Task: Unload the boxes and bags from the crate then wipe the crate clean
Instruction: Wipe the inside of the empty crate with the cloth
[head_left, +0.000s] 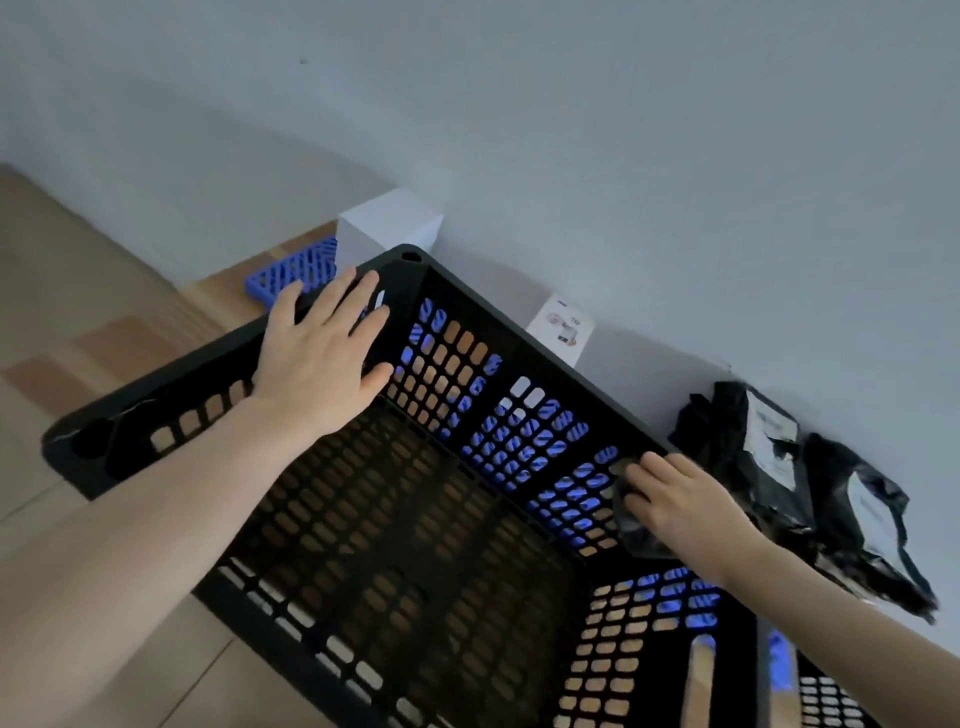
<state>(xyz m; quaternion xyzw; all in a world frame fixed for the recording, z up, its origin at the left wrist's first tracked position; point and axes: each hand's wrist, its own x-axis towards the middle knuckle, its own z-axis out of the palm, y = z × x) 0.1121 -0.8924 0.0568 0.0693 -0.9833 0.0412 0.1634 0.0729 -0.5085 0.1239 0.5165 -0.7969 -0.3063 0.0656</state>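
Observation:
A black perforated plastic crate (524, 358) fills the middle of the head view, with nothing inside it. My left hand (322, 353) lies flat with straight fingers on the crate's far left rim near the corner. My right hand (675, 504) presses a dark cloth (636, 535) against the inside of the crate's right wall, just below the rim, fingers curled over the cloth. Two black plastic mailer bags (810, 483) with white labels lie on the floor right of the crate, against the wall. A white box (384, 228) stands behind the crate's far corner.
A blue perforated crate (291, 273) shows behind the black one and through its holes. A small white printed box (561, 330) leans at the wall behind the crate. The grey wall runs close along the crate's far side. Wooden floor lies to the left.

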